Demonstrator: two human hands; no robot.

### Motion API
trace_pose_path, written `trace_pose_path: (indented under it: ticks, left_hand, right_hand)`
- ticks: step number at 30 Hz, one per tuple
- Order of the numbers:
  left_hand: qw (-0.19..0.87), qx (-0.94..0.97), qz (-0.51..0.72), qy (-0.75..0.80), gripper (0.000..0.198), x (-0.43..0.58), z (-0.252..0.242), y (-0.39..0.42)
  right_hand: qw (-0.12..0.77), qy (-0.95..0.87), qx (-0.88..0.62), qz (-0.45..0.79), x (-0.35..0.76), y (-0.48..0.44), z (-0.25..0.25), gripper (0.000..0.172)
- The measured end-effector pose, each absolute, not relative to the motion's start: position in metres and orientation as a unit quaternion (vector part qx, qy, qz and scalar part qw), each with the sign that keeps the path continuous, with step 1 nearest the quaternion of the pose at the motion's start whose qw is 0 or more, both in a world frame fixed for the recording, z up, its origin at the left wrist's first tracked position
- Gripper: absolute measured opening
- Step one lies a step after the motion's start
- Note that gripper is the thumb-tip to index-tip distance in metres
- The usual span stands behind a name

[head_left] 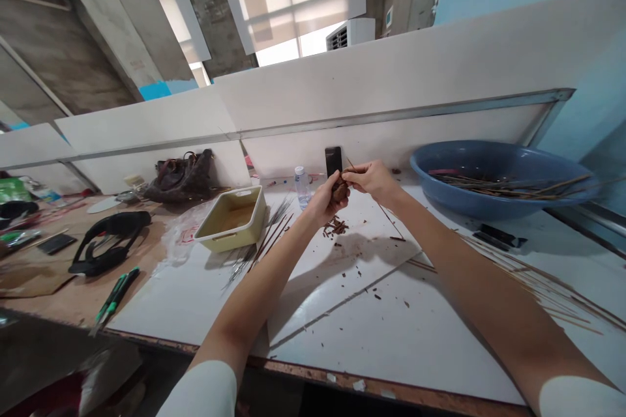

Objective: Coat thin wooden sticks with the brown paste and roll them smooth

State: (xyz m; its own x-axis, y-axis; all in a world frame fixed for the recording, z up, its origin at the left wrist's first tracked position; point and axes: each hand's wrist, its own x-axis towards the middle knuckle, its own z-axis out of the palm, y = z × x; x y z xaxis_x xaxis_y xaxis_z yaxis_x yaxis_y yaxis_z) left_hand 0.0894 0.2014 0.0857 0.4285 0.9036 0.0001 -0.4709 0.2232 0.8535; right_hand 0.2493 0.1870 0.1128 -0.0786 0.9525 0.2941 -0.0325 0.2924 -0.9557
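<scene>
Near the middle of the white table, my left hand (323, 201) is closed around a small, dark brown, rounded piece (341, 191), its detail too small to make out. Close beside it, my right hand (374, 179) pinches a thin brown stick (351, 163) at the piece's upper edge. Part of the stick is hidden by my fingers. Below both hands lies a small heap of short brown bits (335, 227). Behind them a black phone (334, 160) leans upright against the partition, and a clear bottle (302, 187) stands to the left.
At right stands a blue basin (489, 202) with long brown sticks, and pale sticks (533, 280) lie before it. On the left are a yellow-green tub (229, 240), dark thin rods (271, 241), a brown bag (182, 179), a black headset (110, 244) and green-black cutters (116, 296).
</scene>
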Motion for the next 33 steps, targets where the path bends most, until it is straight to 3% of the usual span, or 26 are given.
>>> trace_pose_path:
  ticks: [5,12,15,17,19,22,26,33]
  left_hand:
    - [0.724,0.414,0.479,0.273,0.04,0.086,0.084,0.207]
    - [0.481,0.594,0.453,0.458,0.035,0.07,0.07,0.217]
    - [0.3,0.717,0.399,0.486,0.071,0.066,0.059,0.215]
    - [0.178,0.789,0.313,0.499,0.084,0.064,0.052,0.216]
    - [0.126,0.818,0.24,0.507,0.092,0.062,0.046,0.218]
    - [0.12,0.83,0.189,0.511,0.1,0.059,0.04,0.224]
    - [0.204,0.798,0.233,0.518,0.102,0.056,0.04,0.23]
    - [0.363,0.701,0.349,0.505,0.049,0.07,0.06,0.228]
  right_hand:
    - [0.587,-0.543,-0.374,0.469,0.261,0.193,0.117,0.037]
    - [0.535,-0.587,-0.394,0.461,0.294,0.194,0.13,0.047]
    - [0.511,-0.614,-0.394,0.455,0.298,0.193,0.131,0.049]
    - [0.488,-0.635,-0.394,0.451,0.299,0.192,0.131,0.047]
    - [0.466,-0.652,-0.397,0.447,0.298,0.192,0.131,0.046]
    - [0.425,-0.67,-0.423,0.438,0.297,0.189,0.132,0.049]
    - [0.37,-0.686,-0.467,0.417,0.294,0.184,0.134,0.057]
    - [0.31,-0.708,-0.478,0.417,0.288,0.184,0.131,0.063]
